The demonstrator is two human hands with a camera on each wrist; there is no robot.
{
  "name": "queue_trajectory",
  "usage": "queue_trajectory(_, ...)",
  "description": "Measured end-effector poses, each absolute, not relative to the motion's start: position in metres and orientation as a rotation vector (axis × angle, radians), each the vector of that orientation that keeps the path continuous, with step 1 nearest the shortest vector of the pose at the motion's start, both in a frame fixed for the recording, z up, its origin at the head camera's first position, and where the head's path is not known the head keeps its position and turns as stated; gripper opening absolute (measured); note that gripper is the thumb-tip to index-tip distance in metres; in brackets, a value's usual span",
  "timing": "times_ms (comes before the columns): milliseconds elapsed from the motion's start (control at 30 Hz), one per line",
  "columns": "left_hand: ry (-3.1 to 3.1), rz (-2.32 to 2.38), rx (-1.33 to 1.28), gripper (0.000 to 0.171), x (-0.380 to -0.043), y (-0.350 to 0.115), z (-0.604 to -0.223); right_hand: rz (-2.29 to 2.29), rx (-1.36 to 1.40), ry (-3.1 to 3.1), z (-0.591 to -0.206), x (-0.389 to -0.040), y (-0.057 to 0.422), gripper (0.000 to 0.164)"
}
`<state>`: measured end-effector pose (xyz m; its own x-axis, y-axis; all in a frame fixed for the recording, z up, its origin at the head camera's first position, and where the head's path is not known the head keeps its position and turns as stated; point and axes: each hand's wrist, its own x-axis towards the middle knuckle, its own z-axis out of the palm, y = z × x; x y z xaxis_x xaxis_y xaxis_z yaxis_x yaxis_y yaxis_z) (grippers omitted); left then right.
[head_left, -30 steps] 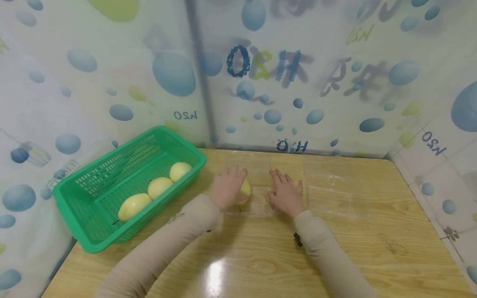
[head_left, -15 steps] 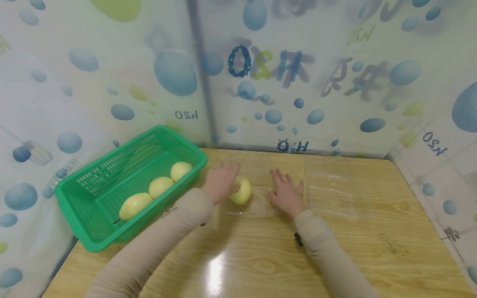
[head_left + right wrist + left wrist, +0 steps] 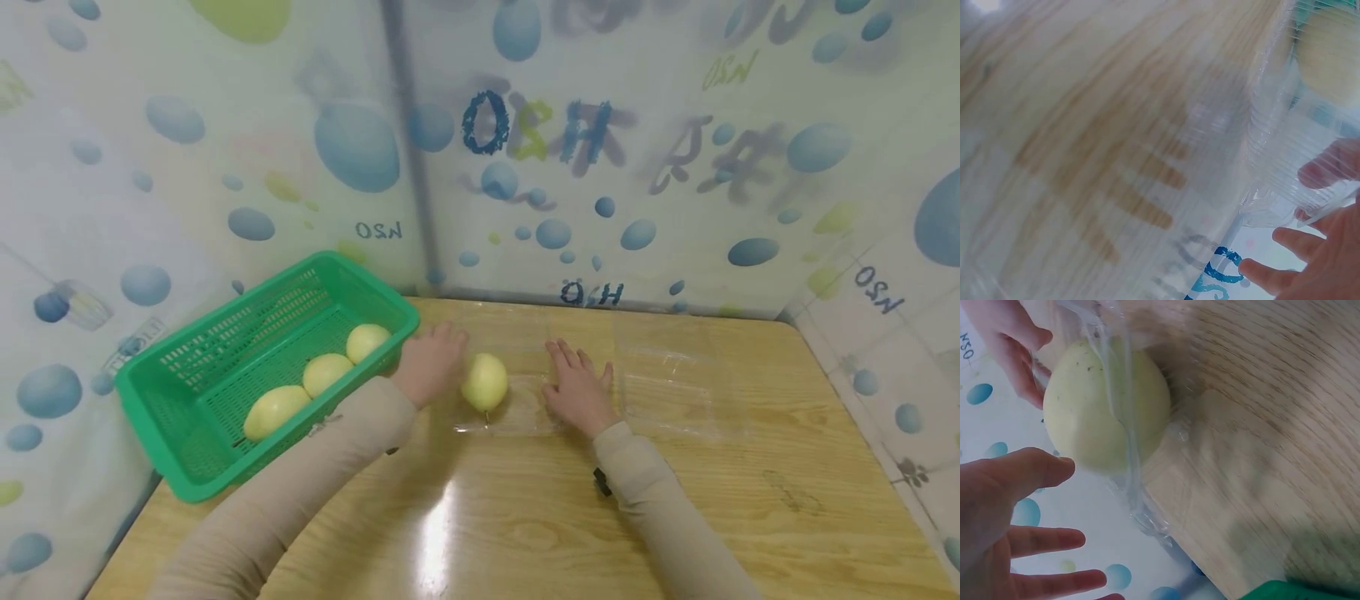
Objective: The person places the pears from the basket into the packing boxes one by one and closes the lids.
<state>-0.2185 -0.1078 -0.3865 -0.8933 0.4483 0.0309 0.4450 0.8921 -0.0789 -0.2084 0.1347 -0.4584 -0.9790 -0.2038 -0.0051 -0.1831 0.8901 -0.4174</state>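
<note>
A pale yellow pear [image 3: 485, 382], stem toward the person, sits in the left part of a clear plastic clamshell box [image 3: 517, 423]. To its left, my left hand [image 3: 431, 364] hovers between the pear and the basket, holding nothing; the left wrist view shows its thumb and fingers [image 3: 1047, 540] spread apart from the fruit. My right hand [image 3: 577, 387] rests with extended fingers at the right side of the box's pear-holding half. Through the clear plastic, the right wrist view shows the pear [image 3: 1330, 56] beyond that hand.
A green plastic basket [image 3: 161, 433] with three more pears [image 3: 276, 412] stands at the left. More clear plastic [image 3: 667, 400] lies to the right of my right hand. A patterned wall covering [image 3: 660, 167] rises behind the wooden table [image 3: 540, 533].
My left hand has let go of the pear and moved left toward the basket, leaving the pear in the box. The right hand stays in place.
</note>
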Motion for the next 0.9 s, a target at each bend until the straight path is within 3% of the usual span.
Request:
queue_trajectory(567, -2.839, 0.197, -0.775, 0.043, -0.211, -0.124, -0.399, -0.63, -0.288, 3.004, -0.461, -0.211, 0.134, 0.068)
queue_trajectory(900, -2.732, 0.406, -0.944, 0.034, -0.203, -0.129, -0.409, -0.643, -0.289, 3.013, -0.46, -0.21, 0.133, 0.067)
